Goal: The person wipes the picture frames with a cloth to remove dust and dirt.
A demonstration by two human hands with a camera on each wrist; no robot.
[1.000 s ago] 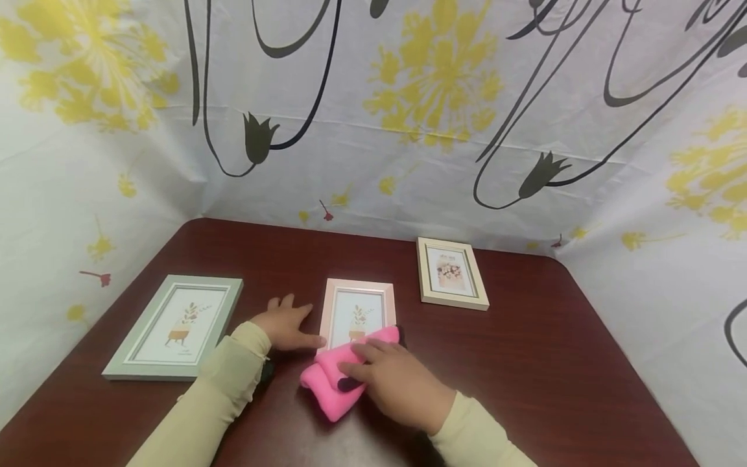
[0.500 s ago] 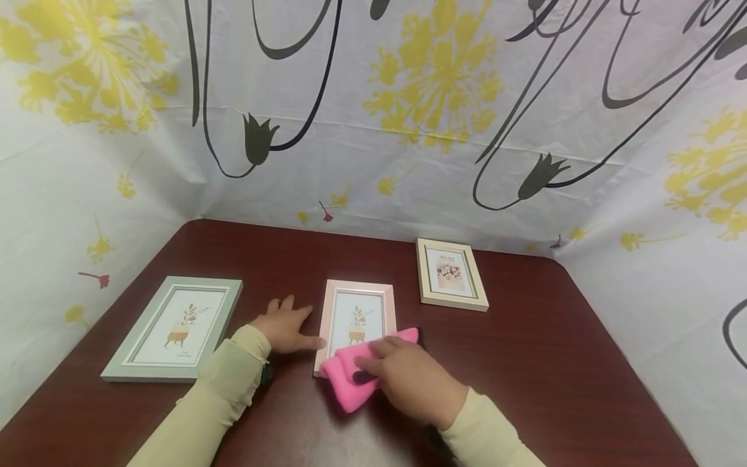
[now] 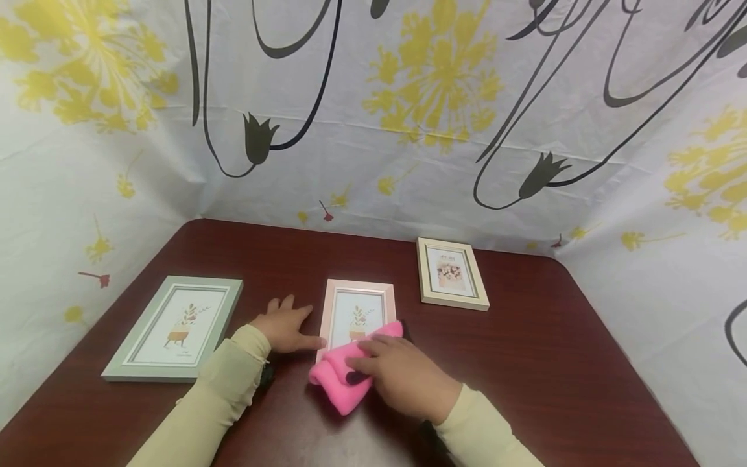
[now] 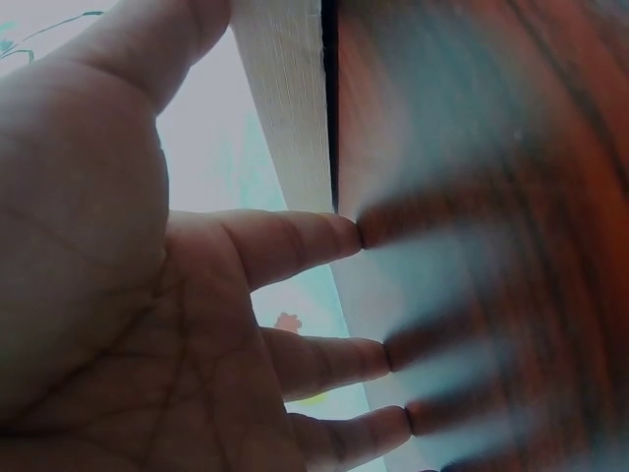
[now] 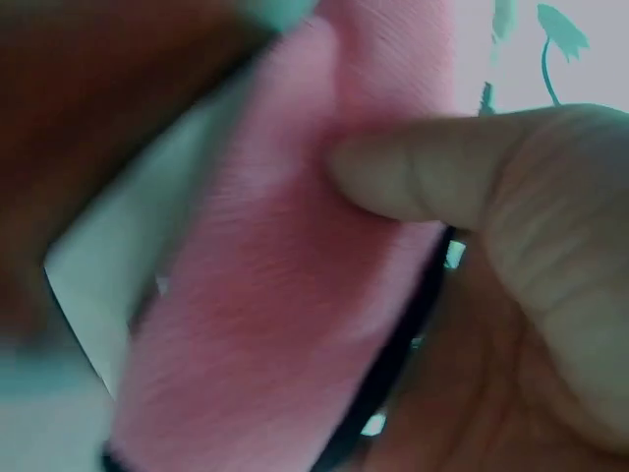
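A pink picture frame with a potted-plant print lies flat at the middle of the table. My left hand rests beside it with fingers spread, its thumb at the frame's left edge. In the left wrist view the straight fingers of that hand reach down to the dark wood. My right hand holds a folded pink cloth with black trim over the frame's lower part, which is hidden beneath it. The right wrist view has the thumb pressed into the cloth.
To the left lies a larger pale green picture frame. A cream picture frame lies at the back right. The dark red wooden table is bordered by a white flowered curtain behind and on both sides.
My right hand slid the cloth rightward and slightly down across the pink frame, then back to the left. My left hand and the frames have stayed in place.
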